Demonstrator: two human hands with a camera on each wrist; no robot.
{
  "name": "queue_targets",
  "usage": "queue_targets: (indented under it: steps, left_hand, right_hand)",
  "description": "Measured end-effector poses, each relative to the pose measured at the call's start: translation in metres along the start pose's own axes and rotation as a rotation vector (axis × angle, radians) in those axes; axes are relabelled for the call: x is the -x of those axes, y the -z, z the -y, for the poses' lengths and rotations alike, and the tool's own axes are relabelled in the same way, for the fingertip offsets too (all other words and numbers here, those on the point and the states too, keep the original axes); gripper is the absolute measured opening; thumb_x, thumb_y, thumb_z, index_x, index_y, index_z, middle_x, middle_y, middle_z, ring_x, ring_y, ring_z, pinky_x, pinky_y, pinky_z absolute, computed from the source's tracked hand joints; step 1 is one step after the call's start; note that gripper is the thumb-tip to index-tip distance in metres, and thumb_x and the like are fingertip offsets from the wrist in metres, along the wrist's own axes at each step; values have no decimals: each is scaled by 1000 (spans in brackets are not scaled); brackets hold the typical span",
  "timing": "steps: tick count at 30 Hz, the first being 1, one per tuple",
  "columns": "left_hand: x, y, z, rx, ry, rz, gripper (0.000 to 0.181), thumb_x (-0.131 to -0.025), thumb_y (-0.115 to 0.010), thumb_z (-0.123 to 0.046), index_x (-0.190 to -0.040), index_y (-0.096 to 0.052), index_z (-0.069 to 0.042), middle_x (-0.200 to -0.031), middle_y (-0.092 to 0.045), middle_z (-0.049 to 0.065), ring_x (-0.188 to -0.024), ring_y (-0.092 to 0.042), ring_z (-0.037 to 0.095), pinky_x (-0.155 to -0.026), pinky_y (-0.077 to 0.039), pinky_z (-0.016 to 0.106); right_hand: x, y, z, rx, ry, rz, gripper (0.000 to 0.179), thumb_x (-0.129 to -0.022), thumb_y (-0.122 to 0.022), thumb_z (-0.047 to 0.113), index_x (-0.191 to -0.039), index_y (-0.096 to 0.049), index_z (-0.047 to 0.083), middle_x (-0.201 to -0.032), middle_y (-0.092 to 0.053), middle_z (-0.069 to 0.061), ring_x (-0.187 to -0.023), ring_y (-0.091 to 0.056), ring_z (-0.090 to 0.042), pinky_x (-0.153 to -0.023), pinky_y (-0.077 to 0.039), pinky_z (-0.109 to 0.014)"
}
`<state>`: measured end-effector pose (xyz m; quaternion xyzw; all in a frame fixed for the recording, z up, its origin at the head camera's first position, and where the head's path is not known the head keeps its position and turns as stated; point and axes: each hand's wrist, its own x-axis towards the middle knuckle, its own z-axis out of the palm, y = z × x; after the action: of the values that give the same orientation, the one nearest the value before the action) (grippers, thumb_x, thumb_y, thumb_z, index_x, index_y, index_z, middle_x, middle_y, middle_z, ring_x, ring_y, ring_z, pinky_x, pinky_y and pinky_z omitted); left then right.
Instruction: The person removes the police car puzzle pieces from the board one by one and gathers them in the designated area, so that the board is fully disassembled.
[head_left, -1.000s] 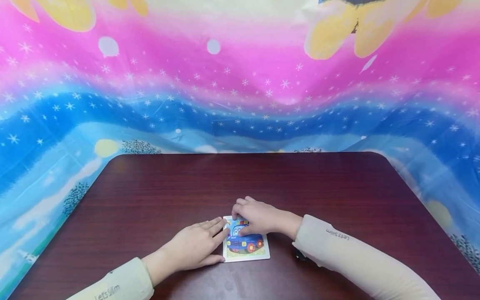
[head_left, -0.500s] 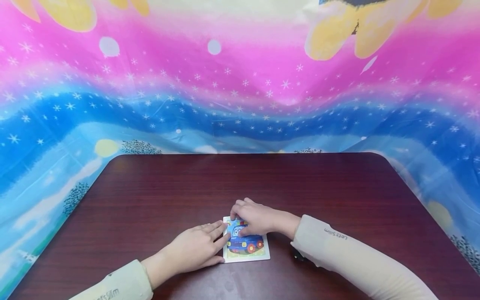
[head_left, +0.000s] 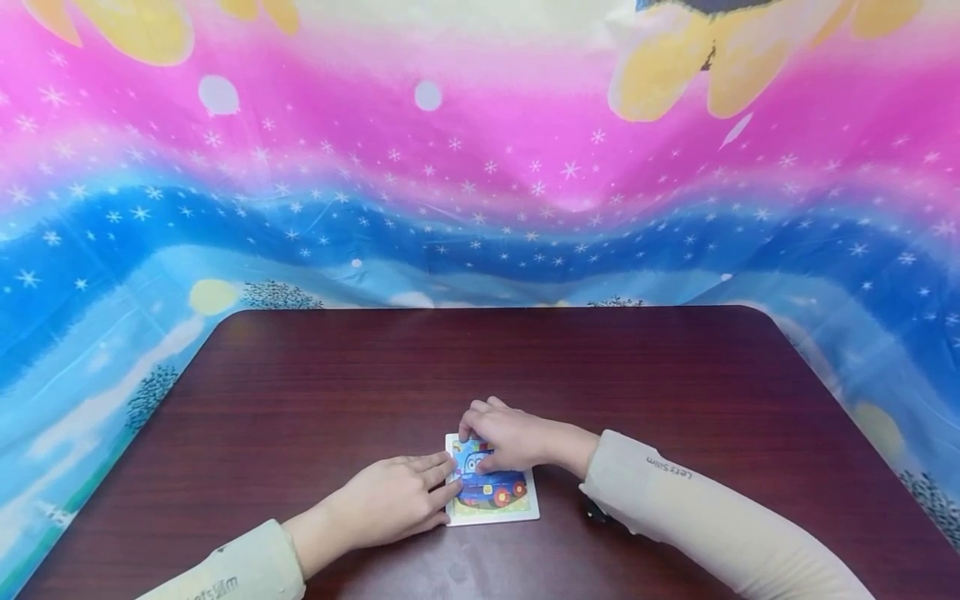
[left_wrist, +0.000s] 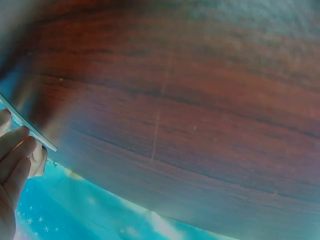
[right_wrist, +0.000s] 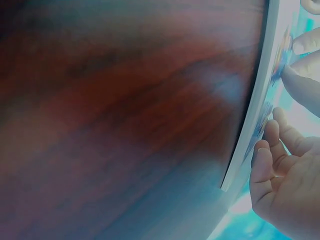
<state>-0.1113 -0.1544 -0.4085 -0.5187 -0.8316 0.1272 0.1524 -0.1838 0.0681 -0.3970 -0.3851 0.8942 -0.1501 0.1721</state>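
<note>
A small white-rimmed jigsaw puzzle board point(head_left: 495, 505), with a picture of a blue cartoon car with eyes and red wheels, lies on the table. My left hand point(head_left: 382, 500) rests along its left edge, its fingertips reaching over the rim onto the picture. From the right, my right hand point(head_left: 513, 435) arches over the upper part of the board. Its bent fingers point(right_wrist: 262, 165) touch the picture in the right wrist view, thumb and forefinger spread apart; the upper right of the picture is hidden beneath it. In the left wrist view, the board's edge point(left_wrist: 35, 131) shows beside the left fingers.
The dark reddish-brown wooden table point(head_left: 337, 375) has rounded far corners. Behind it and at its sides hangs a pink and blue cloth point(head_left: 480, 167) with snowflakes. Pale sleeves point(head_left: 675, 492) cover both forearms.
My left hand has slid slightly downward, and its fingers now cover the car's left headlight. My right hand has shifted a little to the left, while the board stays almost in place.
</note>
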Motion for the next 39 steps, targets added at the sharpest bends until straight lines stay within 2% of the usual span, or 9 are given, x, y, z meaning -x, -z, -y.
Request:
queue_targets:
  steps: [10,16,22,26,32,39]
  left_hand:
    - [1,-2,-2,-32,-13,-25,41,-96,-60,-47,-123,-72,-19,-123,-72,2,-115,-67,13,-90,-56,25]
    - [0,-1,-2,-28,2,17,42,-97,-56,-48,-125,-70,-20,-127,-70,1,-119,-66,13,-94,-55,27]
    - [1,-2,-3,-25,11,39,42,-98,-54,-48,-126,-70,-20,-129,-69,2,-120,-65,13,-95,-55,29]
    - [2,-4,-3,-38,4,23,42,-98,-55,-49,-126,-70,-20,-128,-69,1,-120,-65,13,-95,-55,28]
    - [3,-4,-3,-65,-20,-18,43,-97,-55,-50,-124,-71,-20,-127,-70,2,-118,-66,12,-94,-55,27]
    - [3,-7,-1,-99,-60,-43,43,-96,-57,-49,-123,-71,-19,-128,-69,-1,-119,-65,10,-95,-54,25]
  right_hand:
    - [-5,0,0,-18,-9,25,32,-84,-80,21,-108,-59,14,-101,-53,4,-96,-44,-12,-86,-44,-27]
    - [-6,0,0,-39,-11,32,32,-84,-79,19,-107,-58,13,-100,-51,4,-95,-44,-12,-87,-44,-27]
    - [-7,-1,0,-64,1,23,36,-84,-80,18,-112,-59,11,-100,-54,2,-96,-45,-12,-89,-44,-27]
    - [-7,-2,-1,-71,17,10,33,-84,-79,15,-111,-61,11,-100,-55,2,-96,-45,-13,-88,-43,-27]
    - [-8,-3,-5,-121,19,-1,22,-89,-70,5,-109,-63,12,-100,-56,2,-95,-45,-12,-87,-44,-27]
    - [-12,-2,-7,-114,36,0,22,-89,-71,5,-107,-62,13,-98,-55,2,-93,-45,-12,-86,-44,-27]
